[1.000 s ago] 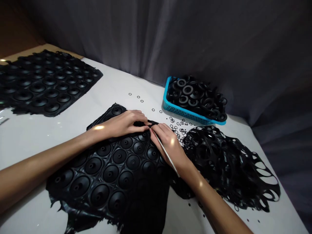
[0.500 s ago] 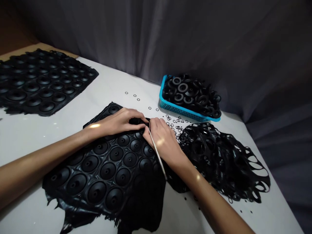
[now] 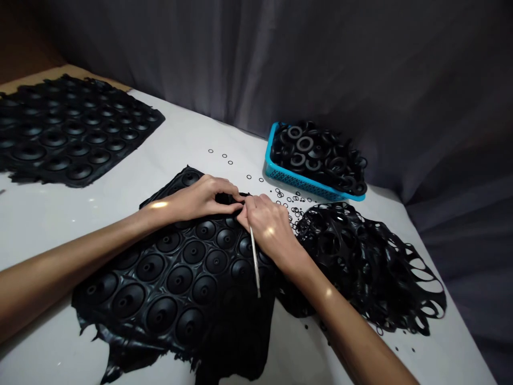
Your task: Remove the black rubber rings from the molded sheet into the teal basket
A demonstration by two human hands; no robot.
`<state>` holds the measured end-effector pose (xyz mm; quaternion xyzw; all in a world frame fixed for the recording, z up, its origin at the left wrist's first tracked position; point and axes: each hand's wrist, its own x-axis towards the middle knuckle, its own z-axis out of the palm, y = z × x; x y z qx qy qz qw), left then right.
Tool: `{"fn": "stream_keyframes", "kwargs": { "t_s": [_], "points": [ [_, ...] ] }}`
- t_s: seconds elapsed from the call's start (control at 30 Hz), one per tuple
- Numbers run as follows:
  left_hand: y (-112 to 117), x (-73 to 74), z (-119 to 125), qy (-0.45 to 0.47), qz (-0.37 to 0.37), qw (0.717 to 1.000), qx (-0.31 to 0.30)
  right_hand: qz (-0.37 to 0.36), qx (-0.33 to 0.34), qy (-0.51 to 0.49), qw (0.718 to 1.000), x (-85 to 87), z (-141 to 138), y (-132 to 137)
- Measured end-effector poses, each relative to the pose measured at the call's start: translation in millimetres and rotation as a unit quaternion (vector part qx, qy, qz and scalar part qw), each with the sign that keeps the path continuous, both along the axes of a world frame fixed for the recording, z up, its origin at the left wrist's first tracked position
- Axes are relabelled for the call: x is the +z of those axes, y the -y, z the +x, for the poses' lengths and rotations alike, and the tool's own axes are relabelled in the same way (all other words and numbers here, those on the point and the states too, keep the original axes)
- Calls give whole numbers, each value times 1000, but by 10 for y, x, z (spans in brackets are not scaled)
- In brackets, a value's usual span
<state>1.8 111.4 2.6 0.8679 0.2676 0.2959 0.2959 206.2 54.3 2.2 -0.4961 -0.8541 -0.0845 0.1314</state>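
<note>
A black rubber sheet (image 3: 180,279) moulded with rows of round discs lies on the table before me, its edges ragged. My left hand (image 3: 208,198) is closed at the sheet's far edge, thumb and fingers pinching the rubber. Right beside it, my right hand (image 3: 266,222) is closed around a thin pale stick-like tool (image 3: 255,262), whose tapered end points back toward me over the sheet. The tool's other end is hidden by my fingers. Both hands' fingertips meet at the same spot, and what lies between them is too small to make out.
A blue basket (image 3: 308,186) heaped with black rubber rings (image 3: 304,143) stands at the back. To its front lies a pile of perforated rubber scrap (image 3: 360,267). Small thin rings (image 3: 294,198) are scattered between. Another moulded sheet (image 3: 76,139) lies at the far left, and a grey curtain (image 3: 192,48) hangs behind.
The tool in my right hand has swung, its near end moving left and standing more upright. Both hands stay at the sheet's far edge. The whole view has shifted slightly.
</note>
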Motion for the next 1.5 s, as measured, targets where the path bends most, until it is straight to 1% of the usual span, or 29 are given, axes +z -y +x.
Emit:
{"fn": "stream_keyframes", "kwargs": {
  "t_s": [0.1, 0.23, 0.43, 0.53, 0.7, 0.8, 0.87, 0.97, 1.1, 1.23, 1.3, 1.4, 1.5],
  "points": [
    [2, 4, 16, 9, -5, 1000, 3, -46, -37, -7, 998, 26, -51, 28],
    [-8, 2, 36, 10, -17, 1000, -3, -69, -71, -51, 994, -5, -89, 46],
    [-34, 0, 28, -3, -7, 1000, -17, -66, -36, -137, 988, -105, -16, 26],
    [-42, 1, 24, -4, -18, 1000, -20, -68, -27, -167, 983, -132, 4, 24],
    [-32, -12, 13, -11, -18, 1000, -18, -73, -36, -181, 980, -138, 8, 13],
    [-11, -9, -23, -25, -23, 999, -27, -74, -71, -204, 974, -130, 20, 5],
    [-4, -1, -49, -27, -38, 998, -37, -71, -79, -223, 969, -121, 33, 8],
    [-14, 8, -67, -20, -54, 997, -45, -69, -49, -251, 964, -100, 64, 26],
    [-31, 16, -58, -19, -47, 998, -42, -82, -20, -290, 953, -69, 142, 62],
    [-22, 32, -44, -29, -39, 998, -36, -24, -15, -310, 950, -52, 201, 108],
    [-21, 32, -37, -35, -34, 998, -32, -9, 1, -314, 950, -54, 203, 127],
    [-35, 15, -28, -35, -28, 998, -33, -41, 36, -340, 939, -72, 188, 143],
    [-50, -4, -25, -33, -27, 998, -36, -80, 29, -401, 912, -92, 178, 154]
  ]
}}
